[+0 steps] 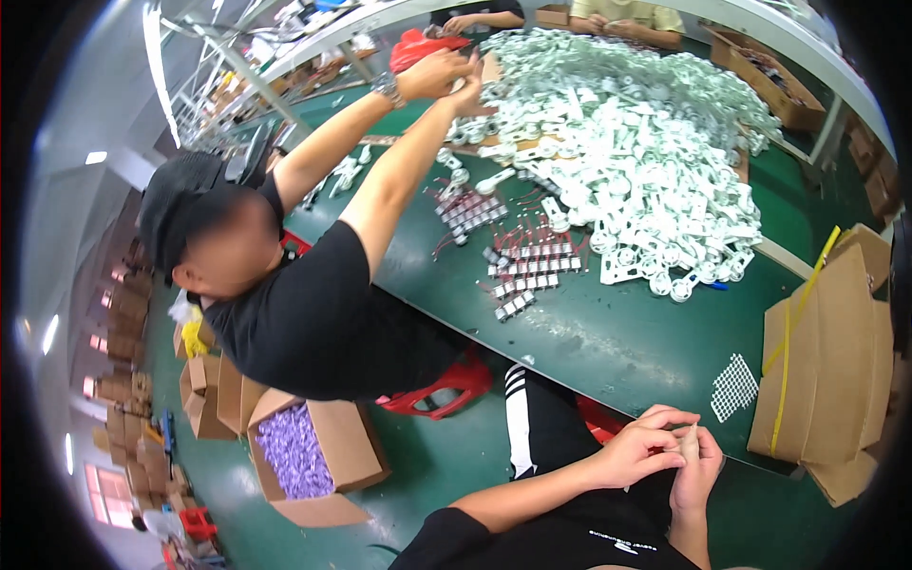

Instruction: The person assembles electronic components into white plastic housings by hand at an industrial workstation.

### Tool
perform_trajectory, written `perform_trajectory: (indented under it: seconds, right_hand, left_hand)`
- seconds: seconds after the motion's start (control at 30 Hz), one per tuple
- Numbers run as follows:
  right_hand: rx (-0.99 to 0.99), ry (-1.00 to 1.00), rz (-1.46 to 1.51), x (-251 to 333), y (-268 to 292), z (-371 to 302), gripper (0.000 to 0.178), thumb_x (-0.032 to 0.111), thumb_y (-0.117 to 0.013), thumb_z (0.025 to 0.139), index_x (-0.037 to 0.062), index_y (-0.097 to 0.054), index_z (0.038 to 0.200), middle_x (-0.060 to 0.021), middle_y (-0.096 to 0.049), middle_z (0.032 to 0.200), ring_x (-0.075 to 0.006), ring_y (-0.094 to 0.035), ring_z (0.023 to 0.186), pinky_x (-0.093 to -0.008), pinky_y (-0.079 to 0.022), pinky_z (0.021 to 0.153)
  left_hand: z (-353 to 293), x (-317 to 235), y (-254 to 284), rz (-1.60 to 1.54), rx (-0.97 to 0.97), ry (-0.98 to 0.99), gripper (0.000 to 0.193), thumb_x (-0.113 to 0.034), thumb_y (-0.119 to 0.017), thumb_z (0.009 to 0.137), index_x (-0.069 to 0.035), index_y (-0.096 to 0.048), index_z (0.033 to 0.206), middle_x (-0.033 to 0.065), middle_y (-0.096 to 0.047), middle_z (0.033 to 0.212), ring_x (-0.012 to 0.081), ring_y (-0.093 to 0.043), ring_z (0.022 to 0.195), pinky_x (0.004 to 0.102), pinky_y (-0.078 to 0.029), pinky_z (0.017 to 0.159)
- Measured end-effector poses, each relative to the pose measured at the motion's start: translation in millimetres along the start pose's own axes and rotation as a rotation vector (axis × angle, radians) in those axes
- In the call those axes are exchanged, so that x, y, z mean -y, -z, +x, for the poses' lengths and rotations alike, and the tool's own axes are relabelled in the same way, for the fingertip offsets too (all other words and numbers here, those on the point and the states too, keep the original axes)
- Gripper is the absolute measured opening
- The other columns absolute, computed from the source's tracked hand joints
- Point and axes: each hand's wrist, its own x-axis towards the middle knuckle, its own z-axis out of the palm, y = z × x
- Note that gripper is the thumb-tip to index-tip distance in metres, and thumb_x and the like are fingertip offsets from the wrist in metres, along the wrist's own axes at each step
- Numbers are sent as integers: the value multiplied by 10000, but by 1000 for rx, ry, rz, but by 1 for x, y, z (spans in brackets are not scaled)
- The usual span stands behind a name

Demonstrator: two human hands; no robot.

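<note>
My left hand (646, 446) and my right hand (698, 467) meet just off the near edge of the green table (608, 342), above my lap. Their fingertips pinch a small pale piece (687, 437) between them; most of it is hidden by the fingers. Nearest on the table is a small white mesh sheet (734, 387). Rows of small grey components with red wires (527, 266) lie further in, in front of a big heap of white plastic parts (636, 142).
A co-worker in a black shirt and cap (313, 304) leans over the table, both hands (446, 76) raised at the heap's far end. Flattened cardboard with a yellow strap (826, 361) stands at right. An open box of purple parts (294, 451) and a red stool (442, 389) are on the floor.
</note>
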Motion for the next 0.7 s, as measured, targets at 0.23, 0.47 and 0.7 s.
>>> perform_trajectory:
  seconds: [0.23,0.47,0.7]
  right_hand:
    - [-54,57,-84,5,-4,0,198,176,-695,1135,30,-675,1002,-14,-725,983,-66,-628,876,-248,-495,779]
    - [183,2,275,23,-35,15,123,119,-713,1118,3,-672,1111,-56,-740,1121,-98,-702,999,-276,-572,880]
    - [154,-98,404,28,-17,9,227,202,-691,1148,1,-668,1042,-38,-727,994,-63,-683,909,-241,-555,775]
  left_hand:
    - [1,-6,9,79,-8,4,167,-153,-868,937,1,-816,976,174,-727,1466,343,-641,1353,457,-544,1103]
    - [6,-25,38,118,-62,-1,226,-102,-925,827,-31,-871,1035,168,-771,1413,343,-702,1232,429,-594,1025]
    - [16,-25,19,115,-22,-2,247,-119,-938,827,32,-857,1004,199,-798,1333,357,-712,1180,441,-589,994]
